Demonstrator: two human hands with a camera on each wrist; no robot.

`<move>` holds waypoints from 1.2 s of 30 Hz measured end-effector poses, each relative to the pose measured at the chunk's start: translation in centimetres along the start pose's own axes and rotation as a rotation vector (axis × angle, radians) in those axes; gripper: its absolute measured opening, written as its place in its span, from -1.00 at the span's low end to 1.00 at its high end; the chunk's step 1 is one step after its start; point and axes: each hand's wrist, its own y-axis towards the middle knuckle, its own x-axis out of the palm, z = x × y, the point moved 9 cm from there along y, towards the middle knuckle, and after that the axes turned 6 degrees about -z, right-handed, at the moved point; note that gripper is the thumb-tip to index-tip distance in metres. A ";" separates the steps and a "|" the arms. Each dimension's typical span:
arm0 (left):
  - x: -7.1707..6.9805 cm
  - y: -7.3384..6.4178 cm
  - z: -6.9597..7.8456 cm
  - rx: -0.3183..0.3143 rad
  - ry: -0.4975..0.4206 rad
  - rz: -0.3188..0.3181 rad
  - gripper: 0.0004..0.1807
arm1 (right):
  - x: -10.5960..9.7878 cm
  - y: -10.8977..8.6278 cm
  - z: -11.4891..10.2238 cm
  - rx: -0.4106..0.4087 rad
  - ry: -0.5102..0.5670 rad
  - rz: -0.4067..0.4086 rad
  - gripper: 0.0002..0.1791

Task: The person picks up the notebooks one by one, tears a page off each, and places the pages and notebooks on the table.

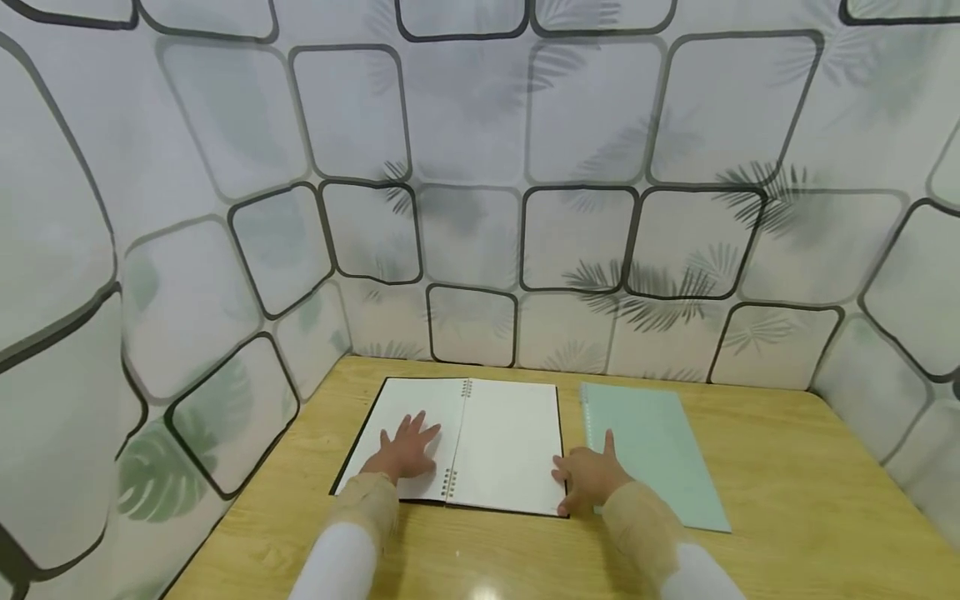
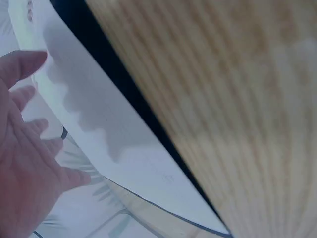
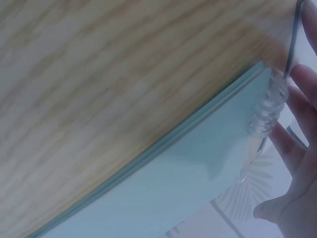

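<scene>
A spiral-bound notebook (image 1: pixel 510 450) with dark covers lies open on the wooden table, both visible pages blank white. My left hand (image 1: pixel 405 451) is spread over its left page, fingers apart. In the left wrist view, the left hand (image 2: pixel 29 148) shows its palm and casts a shadow on the page. At the notebook's right edge, the fingertips of my right hand (image 1: pixel 590 475) touch or nearly touch the page. Spread fingers of the right hand (image 3: pixel 297 163) appear in the right wrist view; whether they pinch the edge is hard to see.
A closed pale green notebook (image 1: pixel 660 450) with a clear spiral binding (image 3: pixel 267 109) lies to the right, partly under the right hand and forearm. The wooden table (image 1: pixel 810 475) meets a patterned curtain (image 1: pixel 465 233) at the back and sides.
</scene>
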 end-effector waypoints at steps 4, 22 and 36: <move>1.0 1.2 0.8 0.046 -0.008 -0.038 -0.42 | 0.1 -0.1 -0.1 -0.029 0.015 0.004 -0.33; 3.3 1.0 0.5 0.006 0.101 -0.057 -0.36 | -2.1 3.3 0.5 -0.039 0.079 -0.083 -0.60; 2.9 1.2 0.8 -0.007 0.108 -0.139 -0.34 | -3.4 10.7 5.1 0.194 0.167 -0.013 -0.10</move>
